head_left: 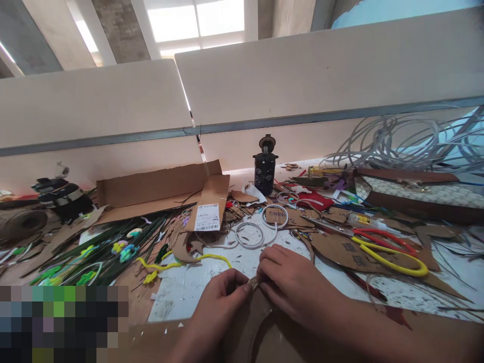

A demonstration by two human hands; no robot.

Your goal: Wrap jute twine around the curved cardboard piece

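Both hands meet low in the middle of the head view. My left hand point(227, 295) pinches one end of a small brown corrugated cardboard strip point(253, 283) between thumb and finger. On the other side, my right hand point(282, 277) has its fingers curled round the same strip, hiding part of it. Beneath them is a curved brown cardboard piece point(242, 327). Just beyond the hands lie two white rings point(249, 235), and a yellow fuzzy stem point(214, 257) stretches to the left.
Scissors with red and yellow handles point(393, 254) lie on cardboard scraps at right. A dark bottle point(264, 174) with its lid up stands at the back. Left are an open cardboard box point(159, 186) and green stems point(117, 252); a patterned bag point(412, 194) and coiled tubing point(397, 141) are back right.
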